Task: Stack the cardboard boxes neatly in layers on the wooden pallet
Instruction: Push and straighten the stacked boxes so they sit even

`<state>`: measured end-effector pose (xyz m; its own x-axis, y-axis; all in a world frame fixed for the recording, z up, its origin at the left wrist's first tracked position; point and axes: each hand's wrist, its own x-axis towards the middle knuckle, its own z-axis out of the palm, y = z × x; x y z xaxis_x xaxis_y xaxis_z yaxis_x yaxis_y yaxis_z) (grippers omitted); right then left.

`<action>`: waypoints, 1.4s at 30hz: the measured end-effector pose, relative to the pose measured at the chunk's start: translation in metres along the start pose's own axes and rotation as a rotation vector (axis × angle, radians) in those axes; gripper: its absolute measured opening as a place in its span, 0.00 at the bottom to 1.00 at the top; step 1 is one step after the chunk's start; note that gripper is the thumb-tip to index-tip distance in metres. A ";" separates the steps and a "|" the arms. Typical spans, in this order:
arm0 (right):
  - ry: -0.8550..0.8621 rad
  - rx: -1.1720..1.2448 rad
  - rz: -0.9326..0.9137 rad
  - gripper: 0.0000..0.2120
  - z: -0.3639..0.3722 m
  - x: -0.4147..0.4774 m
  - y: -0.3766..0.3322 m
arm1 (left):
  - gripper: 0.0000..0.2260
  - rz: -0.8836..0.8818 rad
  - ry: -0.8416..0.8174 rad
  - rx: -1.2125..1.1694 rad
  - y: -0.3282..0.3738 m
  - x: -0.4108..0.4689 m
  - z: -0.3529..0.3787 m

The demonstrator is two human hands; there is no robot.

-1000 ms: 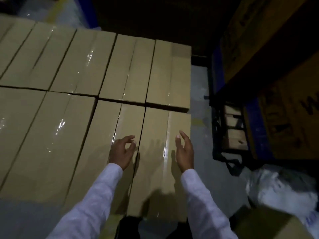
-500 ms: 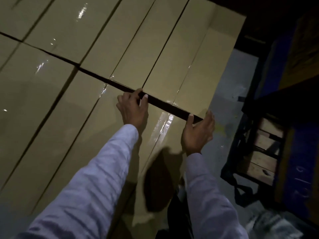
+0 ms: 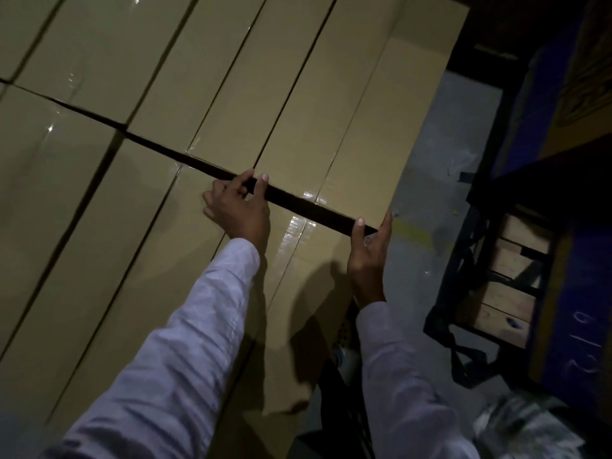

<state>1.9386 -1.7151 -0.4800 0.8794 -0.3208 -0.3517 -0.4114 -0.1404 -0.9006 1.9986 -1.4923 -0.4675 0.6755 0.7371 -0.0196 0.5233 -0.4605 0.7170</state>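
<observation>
Hands clamp the far end of one long tan cardboard box (image 3: 308, 250), and they are set apart across its width. The left hand (image 3: 236, 210) hooks its fingers (image 3: 264, 180) over the box's far edge at the left corner, the tips dipping into a dark gap (image 3: 298, 201). The right hand (image 3: 368, 250) grips the far right corner, thumb on the top edge and fingers down the outer side. Both arms wear pale long sleeves (image 3: 185, 342).

The held box lies flat at the right end of the near row, with a shiny strip of clear tape (image 3: 296, 231) along its middle seam. At 9 o'clock from it, more tan cardboard boxes of the near row (image 3: 99, 246) lie side by side. At 12 o'clock, across the gap, a far row of matching boxes (image 3: 298, 94) runs away from the person. Whatever carries the stack is hidden beneath it.

At 2 o'clock is grey concrete floor (image 3: 447, 167). At 3 o'clock wooden slats (image 3: 510, 276) sit in a black frame, beside a blue post with chalked figures (image 3: 587, 346). At 5 o'clock lies crumpled clear plastic wrap (image 3: 526, 432).
</observation>
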 end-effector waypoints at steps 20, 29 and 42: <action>0.166 0.088 0.093 0.25 0.000 -0.009 0.002 | 0.10 0.002 -0.090 -0.144 -0.012 0.002 -0.019; 0.186 0.009 0.068 0.23 0.004 -0.012 0.000 | 0.12 -0.023 -0.165 -0.122 -0.017 0.012 -0.024; -0.229 -0.316 -0.503 0.22 0.111 -0.016 -0.088 | 0.16 -0.081 0.019 0.000 -0.038 0.124 -0.087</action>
<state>1.9870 -1.5938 -0.4236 0.9981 0.0596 0.0176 0.0452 -0.5030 -0.8631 2.0165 -1.3404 -0.4366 0.6212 0.7810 -0.0645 0.5758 -0.3990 0.7137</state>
